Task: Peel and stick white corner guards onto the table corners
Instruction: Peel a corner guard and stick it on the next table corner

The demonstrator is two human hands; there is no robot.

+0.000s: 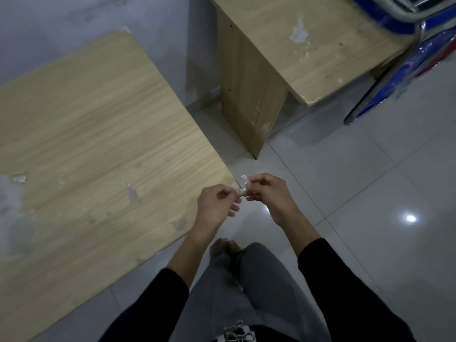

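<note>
Black sleeves (153,299) and grey trousers (246,292) frame two hands holding a small translucent white plastic corner guard (243,185).
Left hand (217,206) and right hand (269,191) each pinch the guard between curled thumb and fingertips, just beside the near corner of the light wood-grain table (98,144); whether it touches the corner is unclear. A second matching table (308,45) stands beyond.

pale glossy tiles cover the floor (370,169), with a bright spot of reflected light (410,218) at right. a grey, stained wall (61,18) runs behind. a light wood table (86,124) with scuffed patches fills the left. a second wood desk (308,40) stands beyond it, with a blue chair (419,53) with chrome tubing just beside that.
</note>
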